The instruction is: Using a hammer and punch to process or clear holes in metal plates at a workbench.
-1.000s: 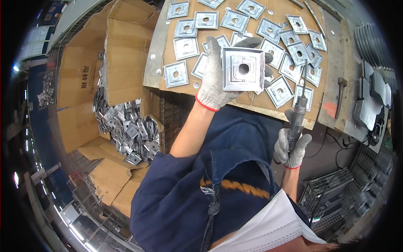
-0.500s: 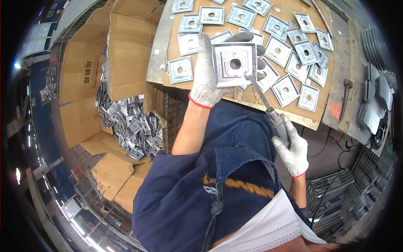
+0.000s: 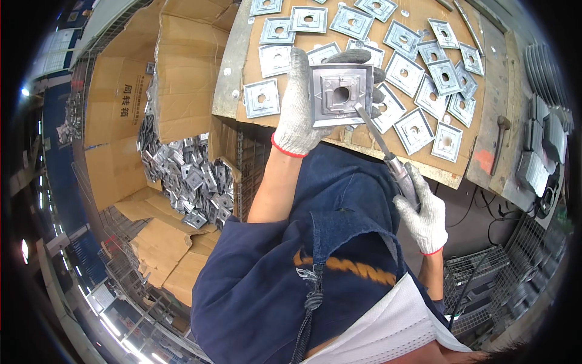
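My left hand [image 3: 297, 115] wears a white knit glove with a red cuff and dark fingertips. It grips a square silver metal plate [image 3: 328, 91] with a raised rim, stepped middle and round hole, its recessed face turned up toward me. My right hand [image 3: 425, 218], gloved alike, is closed around the round metal handle of a file-like tool [image 3: 397, 168]. The tool's narrow flat blade points up and left, its tip at the stepped part, right of and below the hole. Several similar plates [image 3: 413, 130] lie face up on the cardboard-covered bench [image 3: 242, 124] behind.
Left of me stands a big cardboard box [image 3: 115, 130] with a heap of metal parts [image 3: 191, 176]. A hammer [image 3: 500, 142] lies on the bench's right side, near stacked grey parts [image 3: 536, 164]. A wire basket [image 3: 479, 267] sits low at the right.
The plate has tilted slightly and shifted a little right and down in my left hand. The tool's tip has moved up from the plate's lower rim onto its inner recess.
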The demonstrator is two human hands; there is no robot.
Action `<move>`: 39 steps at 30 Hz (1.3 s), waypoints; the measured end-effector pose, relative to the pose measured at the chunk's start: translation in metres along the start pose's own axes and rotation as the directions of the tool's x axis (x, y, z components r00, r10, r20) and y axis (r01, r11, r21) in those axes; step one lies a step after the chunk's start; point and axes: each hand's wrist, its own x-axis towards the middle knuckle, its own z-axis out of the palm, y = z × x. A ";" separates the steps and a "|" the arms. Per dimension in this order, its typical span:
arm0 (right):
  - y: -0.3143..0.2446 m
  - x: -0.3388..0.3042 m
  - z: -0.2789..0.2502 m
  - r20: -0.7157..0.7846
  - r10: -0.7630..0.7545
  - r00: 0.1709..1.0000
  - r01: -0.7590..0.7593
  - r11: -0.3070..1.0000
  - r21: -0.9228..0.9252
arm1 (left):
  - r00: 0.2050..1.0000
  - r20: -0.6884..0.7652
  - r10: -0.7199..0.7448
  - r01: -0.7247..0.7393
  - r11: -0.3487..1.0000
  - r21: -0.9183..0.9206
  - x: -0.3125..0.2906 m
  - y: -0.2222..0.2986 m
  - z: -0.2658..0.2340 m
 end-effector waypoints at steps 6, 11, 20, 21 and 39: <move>0.000 0.000 0.000 0.016 0.038 0.999 -0.039 0.999 0.016 | 0.999 0.042 -0.006 0.002 0.997 0.082 0.002 0.000 -0.003; 0.001 -0.002 0.000 0.007 0.024 1.000 -0.024 0.999 -0.022 | 1.000 0.004 0.002 -0.002 0.997 0.079 0.001 -0.003 -0.006; -0.004 0.000 0.001 0.001 -0.005 1.000 0.005 1.000 -0.031 | 0.998 0.041 -0.040 0.037 0.997 0.071 -0.001 -0.002 -0.007; -0.005 0.001 0.000 0.010 0.005 1.000 -0.005 1.000 -0.030 | 0.998 0.041 -0.040 0.038 0.998 0.043 -0.001 -0.002 -0.007; -0.006 0.010 -0.005 -0.106 -0.039 0.994 0.033 0.997 -0.065 | 0.999 -0.039 -0.037 0.040 0.995 0.091 -0.003 -0.006 0.003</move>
